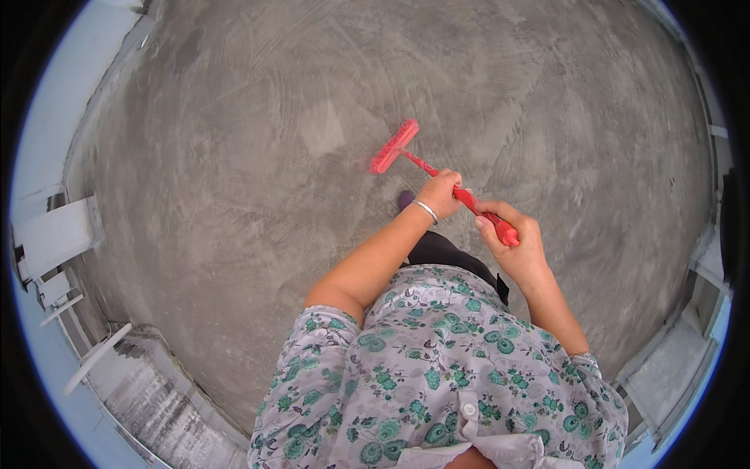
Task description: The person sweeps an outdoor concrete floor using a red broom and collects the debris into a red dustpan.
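A red push broom (pixel 394 146) with a long patterned handle (pixel 423 164) slants down from my hands, its bristled head out ahead of me over the concrete floor (pixel 246 176). My left hand (pixel 440 194), with a silver bangle at its wrist, is wrapped around the middle of the visible handle. Nearer my body, my right hand (pixel 514 234) grips the handle close to its capped top end (pixel 510 235). Below my left hand the toe of a purple shoe (pixel 406 199) shows. Whether the bristles touch the floor is hard to tell.
Low weathered walls (pixel 170 404) bound the concrete at the lower left. A white box-like structure (pixel 55 234) stands at the left edge, with a white pipe (pixel 98 357) below it. At the lower right is a grey ledge (pixel 668 375).
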{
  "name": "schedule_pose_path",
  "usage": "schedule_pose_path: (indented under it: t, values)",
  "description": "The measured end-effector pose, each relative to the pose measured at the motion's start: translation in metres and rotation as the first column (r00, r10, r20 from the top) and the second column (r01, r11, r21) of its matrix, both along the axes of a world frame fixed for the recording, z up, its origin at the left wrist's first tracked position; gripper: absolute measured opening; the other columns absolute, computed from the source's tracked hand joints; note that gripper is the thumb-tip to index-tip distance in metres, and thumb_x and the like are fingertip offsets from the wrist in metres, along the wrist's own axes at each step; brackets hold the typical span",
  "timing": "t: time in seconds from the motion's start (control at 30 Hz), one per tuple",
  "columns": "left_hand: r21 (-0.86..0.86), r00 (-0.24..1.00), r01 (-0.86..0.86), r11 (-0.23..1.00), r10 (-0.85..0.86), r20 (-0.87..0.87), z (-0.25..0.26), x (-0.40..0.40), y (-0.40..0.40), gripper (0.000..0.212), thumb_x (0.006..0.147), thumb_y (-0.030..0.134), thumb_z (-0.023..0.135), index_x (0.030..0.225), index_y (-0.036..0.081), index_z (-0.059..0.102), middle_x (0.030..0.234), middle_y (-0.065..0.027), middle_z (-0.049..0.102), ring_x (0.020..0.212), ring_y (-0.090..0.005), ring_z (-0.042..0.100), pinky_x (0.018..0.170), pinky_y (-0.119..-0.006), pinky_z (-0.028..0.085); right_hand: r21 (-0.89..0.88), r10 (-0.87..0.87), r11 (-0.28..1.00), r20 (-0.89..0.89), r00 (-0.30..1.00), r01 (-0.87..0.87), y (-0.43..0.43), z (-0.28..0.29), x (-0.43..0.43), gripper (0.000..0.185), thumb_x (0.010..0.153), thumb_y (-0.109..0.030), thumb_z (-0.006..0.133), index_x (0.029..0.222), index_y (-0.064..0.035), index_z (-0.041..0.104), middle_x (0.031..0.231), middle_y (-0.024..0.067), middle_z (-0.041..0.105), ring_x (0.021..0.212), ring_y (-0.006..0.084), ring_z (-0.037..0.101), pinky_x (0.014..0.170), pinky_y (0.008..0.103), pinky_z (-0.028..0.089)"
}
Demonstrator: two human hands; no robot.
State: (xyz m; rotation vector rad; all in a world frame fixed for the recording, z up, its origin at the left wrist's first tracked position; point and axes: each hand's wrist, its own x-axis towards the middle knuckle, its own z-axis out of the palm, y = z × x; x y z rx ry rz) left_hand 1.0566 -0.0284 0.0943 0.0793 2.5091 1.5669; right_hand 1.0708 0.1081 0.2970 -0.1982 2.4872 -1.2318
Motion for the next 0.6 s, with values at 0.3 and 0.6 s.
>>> schedule_pose_path:
  t: [0.3, 0.6]
  values:
    - [0.206, 0.989, 0.133, 0.969, -0.117, -0.087, 0.04, -0.018, 0.035, 0.025, 0.081, 0.024, 0.069, 0.076, 0.006, 0.051, 0.078, -0.0106, 0.055, 0.071, -0.028, 0.058, 0.063, -0.035, 0.046, 0.116, 0.118, 0.989, -0.193, 0.974, -0.097, 0.004, 0.051, -0.027, 0.022, 0.071, -0.01, 0.074, 0.092, -0.0062, 0.065, 0.077, 0.0135, 0.064, 0.068, 0.0292, 0.065, 0.061, 0.034, 0.05]
    - [-0.345, 0.974, -0.2, 0.917, 0.224, 0.03, 0.047, -0.003, -0.117, 0.023, 0.078, 0.025, 0.068, 0.077, 0.01, 0.051, 0.079, -0.0092, 0.054, 0.073, -0.0347, 0.058, 0.061, -0.043, 0.046, -0.285, 0.405, 0.844, -0.216, 0.888, -0.454, -0.068, 0.003, -0.064, 0.027, 0.071, -0.013, 0.075, 0.096, -0.0047, 0.066, 0.088, 0.0148, 0.067, 0.078, 0.0303, 0.066, 0.069, 0.036, 0.052]
